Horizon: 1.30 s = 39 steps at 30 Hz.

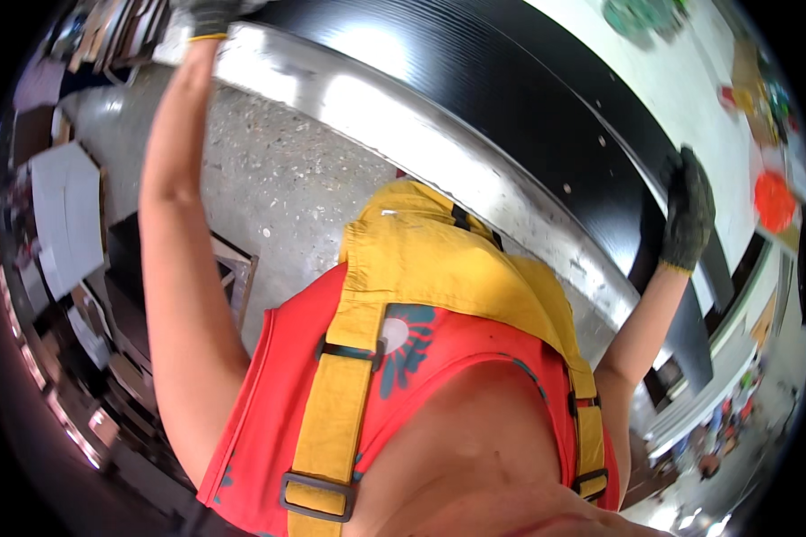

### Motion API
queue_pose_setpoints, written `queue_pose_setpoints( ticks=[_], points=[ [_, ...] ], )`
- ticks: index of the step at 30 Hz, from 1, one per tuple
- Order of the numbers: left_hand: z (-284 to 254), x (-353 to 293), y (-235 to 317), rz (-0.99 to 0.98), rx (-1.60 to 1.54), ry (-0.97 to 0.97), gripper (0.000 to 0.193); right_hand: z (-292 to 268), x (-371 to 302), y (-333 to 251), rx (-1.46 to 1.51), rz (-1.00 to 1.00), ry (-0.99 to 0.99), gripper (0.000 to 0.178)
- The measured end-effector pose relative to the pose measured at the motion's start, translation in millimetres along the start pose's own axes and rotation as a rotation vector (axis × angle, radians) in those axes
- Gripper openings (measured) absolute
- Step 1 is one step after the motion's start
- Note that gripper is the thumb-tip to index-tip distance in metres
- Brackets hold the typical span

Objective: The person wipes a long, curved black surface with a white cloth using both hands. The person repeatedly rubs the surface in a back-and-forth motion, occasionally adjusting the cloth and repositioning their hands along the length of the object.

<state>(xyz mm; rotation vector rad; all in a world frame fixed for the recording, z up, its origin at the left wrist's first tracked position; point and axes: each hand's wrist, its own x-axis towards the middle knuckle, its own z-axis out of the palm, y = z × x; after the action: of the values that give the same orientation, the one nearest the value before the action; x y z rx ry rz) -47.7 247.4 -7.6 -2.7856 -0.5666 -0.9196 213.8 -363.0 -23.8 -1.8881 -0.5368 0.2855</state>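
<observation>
A long black board (475,80) with a glossy, finely ribbed face lies across a metal-edged worktable (403,130) in front of me. Along its far side runs a narrower black strip (631,134), with a thin gap between the two. My right hand (690,213), in a dark knitted glove, rests at the right end of the boards with its fingers stretched out. My left hand (211,16), gloved the same way, reaches to the left end of the board at the upper edge of the view. Its fingers are cut off or blurred there.
A green bundle (640,18) and an orange-red round thing (773,201) sit beyond the boards on the white surface (690,89). Stacked panels (121,31) stand at the upper left. A pale sheet (67,215) and dark boxes are on my left above the speckled floor (273,170).
</observation>
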Motion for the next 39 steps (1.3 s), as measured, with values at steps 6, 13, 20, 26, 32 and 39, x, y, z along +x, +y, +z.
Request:
queue_pose_setpoints(
  ticks=[6, 13, 20, 26, 32, 39],
  points=[
    [7.5, 32.0, 33.3, -0.157, -0.326, 0.040, 0.027, 4.0, 3.5, -4.2, 0.497, 0.080, 0.108, 0.039],
    [16.5, -34.0, 302.6, 0.305, -1.310, -0.465, 0.035, 8.4, 2.5, 9.6, 0.809, 0.210, 0.268, 0.038],
    [-71.3, -19.5, 460.2, 0.411, -1.297, -0.824, 0.046, 29.8, 13.3, -8.9, 0.701, 0.240, 0.153, 0.033],
    [-50.3, 18.2, 350.9, 0.058, -1.362, -0.334, 0.036, 21.5, -34.8, -64.7, -0.005, -0.010, 0.175, 0.041],
    [-7.5, 28.0, 292.0, -0.400, -1.720, -0.691, 0.031, 123.8, -72.2, -108.1, -0.994, -0.585, 0.146, 0.043],
    [-23.1, 39.4, 298.5, -0.223, -1.399, -1.027, 0.026, -10.8, -143.0, -30.5, -1.190, -0.382, 0.236, 0.032]
  ],
)
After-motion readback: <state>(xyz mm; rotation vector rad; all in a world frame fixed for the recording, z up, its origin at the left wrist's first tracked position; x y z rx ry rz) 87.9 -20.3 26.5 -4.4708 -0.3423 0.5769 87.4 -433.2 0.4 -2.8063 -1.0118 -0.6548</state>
